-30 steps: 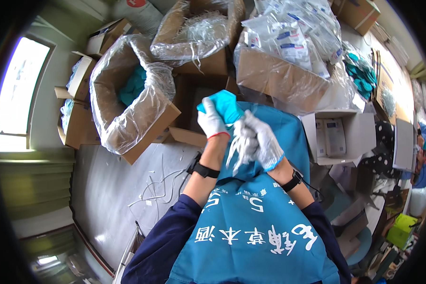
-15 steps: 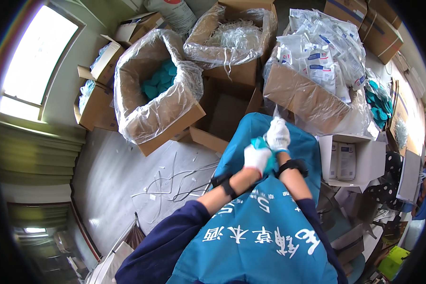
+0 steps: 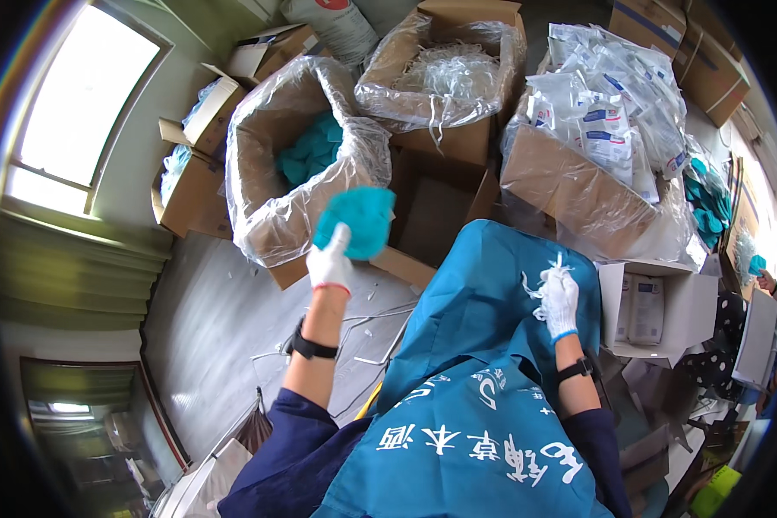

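Apart they go! Left hand (image 3: 329,262) grips the teal piece (image 3: 360,222), right hand (image 3: 562,302) clutches white strands (image 3: 533,292); piece and strands look separate.

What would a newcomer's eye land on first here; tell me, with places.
First, the bright teal mask-shaped piece in the gloved left hand, left of centre, before a plastic-lined carton holding more teal pieces. Next, the heap of white packets rising above its carton at the upper right. Then the white strips in the gloved right hand, over the blue apron.
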`<action>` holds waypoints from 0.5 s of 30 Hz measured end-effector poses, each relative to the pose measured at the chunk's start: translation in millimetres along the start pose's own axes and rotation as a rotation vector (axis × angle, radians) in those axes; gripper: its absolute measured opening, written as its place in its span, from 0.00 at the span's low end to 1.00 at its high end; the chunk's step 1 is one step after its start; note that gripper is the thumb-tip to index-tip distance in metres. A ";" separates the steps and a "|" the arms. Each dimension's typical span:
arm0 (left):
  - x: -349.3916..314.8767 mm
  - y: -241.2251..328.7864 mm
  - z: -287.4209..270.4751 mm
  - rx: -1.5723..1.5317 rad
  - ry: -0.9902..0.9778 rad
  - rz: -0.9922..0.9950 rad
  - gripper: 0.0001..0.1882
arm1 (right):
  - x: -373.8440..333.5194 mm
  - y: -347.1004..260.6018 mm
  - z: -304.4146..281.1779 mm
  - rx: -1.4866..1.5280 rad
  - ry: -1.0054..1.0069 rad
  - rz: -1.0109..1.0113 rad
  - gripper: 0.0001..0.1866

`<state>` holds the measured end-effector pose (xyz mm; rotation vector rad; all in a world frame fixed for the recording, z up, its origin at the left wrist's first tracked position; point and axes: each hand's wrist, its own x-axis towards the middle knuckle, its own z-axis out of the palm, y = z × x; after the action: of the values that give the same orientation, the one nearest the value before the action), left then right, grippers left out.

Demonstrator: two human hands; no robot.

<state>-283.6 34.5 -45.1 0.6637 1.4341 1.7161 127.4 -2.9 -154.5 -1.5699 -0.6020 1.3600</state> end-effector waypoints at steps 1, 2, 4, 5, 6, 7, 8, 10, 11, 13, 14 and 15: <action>16.5 32.6 11.3 0.137 0.103 -0.179 0.15 | -3.2 -3.9 -6.3 0.070 0.026 0.023 0.14; 46.6 39.6 2.1 0.111 0.140 -0.142 0.13 | -7.9 -10.3 -6.6 0.201 -0.002 0.048 0.13; 128.7 28.6 -39.5 -0.084 0.078 -0.083 0.21 | -16.4 -28.4 -2.5 0.411 -0.159 0.086 0.14; 164.9 27.4 -70.3 -0.129 0.007 -0.185 0.29 | -21.3 -36.4 -2.5 0.513 -0.226 0.110 0.14; 173.5 13.3 -72.5 -0.083 -0.081 -0.212 0.28 | -24.4 -45.7 -4.3 0.503 -0.215 0.078 0.14; 177.1 3.9 -71.5 -0.041 -0.171 -0.235 0.27 | -25.7 -55.7 -5.0 0.493 -0.207 0.045 0.13; 180.6 -0.7 -64.5 -0.002 -0.263 -0.245 0.26 | -24.7 -60.9 -10.5 0.559 -0.236 0.040 0.14; 148.2 -14.6 -9.0 0.337 -0.496 -0.002 0.21 | -27.4 -72.7 -12.2 0.672 -0.178 -0.007 0.15; 84.5 -10.2 49.1 0.626 -0.623 0.269 0.17 | -29.5 -80.2 -23.5 0.724 -0.240 0.006 0.15; -2.9 -7.2 102.8 0.566 -0.799 0.188 0.16 | -35.9 -92.0 -30.1 0.715 -0.308 -0.027 0.15; -32.1 -17.7 117.8 0.582 -0.904 0.103 0.18 | -36.8 -96.4 -31.4 0.743 -0.370 -0.001 0.14; -54.1 -35.6 127.8 0.588 -1.029 0.145 0.22 | -37.2 -100.5 -33.9 0.769 -0.427 0.022 0.14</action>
<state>-143.2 63.0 -46.1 1.6865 1.0888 0.7388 170.4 -1.4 -50.6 -0.6761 -0.2448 1.6897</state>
